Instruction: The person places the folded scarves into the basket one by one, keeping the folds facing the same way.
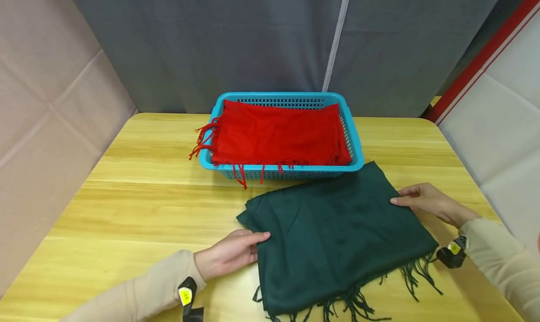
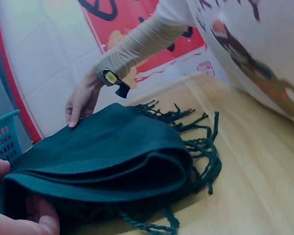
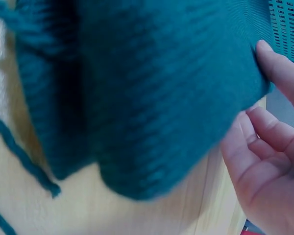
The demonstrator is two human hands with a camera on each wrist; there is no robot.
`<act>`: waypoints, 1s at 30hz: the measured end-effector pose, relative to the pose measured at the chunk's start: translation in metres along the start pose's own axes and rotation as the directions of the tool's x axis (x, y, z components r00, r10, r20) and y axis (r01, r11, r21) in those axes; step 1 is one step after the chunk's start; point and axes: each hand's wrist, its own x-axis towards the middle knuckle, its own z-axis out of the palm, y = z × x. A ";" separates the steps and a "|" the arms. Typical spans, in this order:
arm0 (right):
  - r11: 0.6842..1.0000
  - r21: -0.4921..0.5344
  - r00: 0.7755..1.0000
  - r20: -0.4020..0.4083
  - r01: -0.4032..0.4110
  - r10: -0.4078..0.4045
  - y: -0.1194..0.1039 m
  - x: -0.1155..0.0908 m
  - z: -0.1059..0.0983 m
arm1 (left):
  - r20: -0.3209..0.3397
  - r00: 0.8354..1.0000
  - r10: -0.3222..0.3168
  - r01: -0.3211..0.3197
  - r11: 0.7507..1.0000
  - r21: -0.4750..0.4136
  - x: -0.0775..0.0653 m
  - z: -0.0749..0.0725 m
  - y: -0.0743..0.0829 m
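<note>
A folded dark green scarf (image 1: 333, 237) with fringed ends lies slanted in front of the basket. Its left edge is pinched by my left hand (image 1: 229, 252), thumb on top and fingers beneath the layers. On the opposite edge, my right hand (image 1: 434, 202) grips the cloth between thumb and fingers. The right wrist view shows that thumb over the scarf (image 3: 176, 98) and the fingertips under it. Stacked fold layers of the scarf (image 2: 103, 156) face the left wrist camera, fringe hanging at one side.
Behind the scarf stands a blue plastic basket (image 1: 356, 148) holding a folded red scarf (image 1: 278, 134). Red fringe hangs over its left and front rim. The wooden table (image 1: 139, 209) backs onto a grey curtain (image 1: 232, 41), with pale panels at both sides.
</note>
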 end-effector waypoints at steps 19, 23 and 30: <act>1.000 -0.021 0.998 -0.059 0.008 -0.009 -0.002 0.002 0.006 | -0.065 0.994 0.083 -0.076 0.991 0.109 0.004 0.000 -0.003; 0.999 -0.034 0.996 -0.086 -0.002 -0.001 -0.004 0.002 0.008 | -0.088 0.989 0.120 -0.108 0.986 0.129 0.004 -0.008 -0.004; 1.000 -0.024 0.995 -0.095 0.001 -0.003 -0.007 0.001 0.015 | -0.110 0.973 0.204 -0.174 0.956 0.235 0.002 -0.019 -0.001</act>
